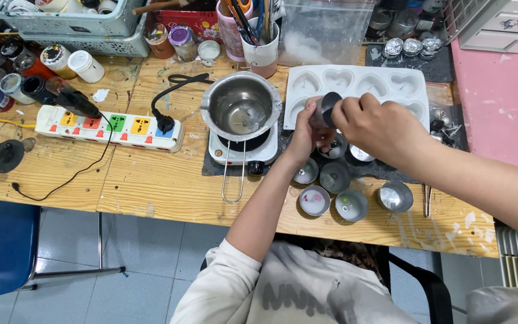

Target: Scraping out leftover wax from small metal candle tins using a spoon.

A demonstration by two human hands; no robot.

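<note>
My left hand (304, 135) holds a small round metal tin (327, 110) tilted above the table. My right hand (374, 125) closes over the tin's top edge from the right. Just beneath them stand several small round tins, two with pale wax inside: one (315, 200) with coloured specks, one (352, 205) beside it. A white mould with heart-shaped hollows (355, 81) lies just behind my hands. A steel melting pot (240, 108) with clear liquid sits on a small white hotplate (242, 150) to the left.
A white power strip (110, 127) with coloured sockets and a black cable lies at the left. Paint jars (7, 72), baskets, a brush cup (262, 42) and a plastic bag line the back. A blue chair (1, 246) stands lower left. Tweezers (427, 200) lie at the right.
</note>
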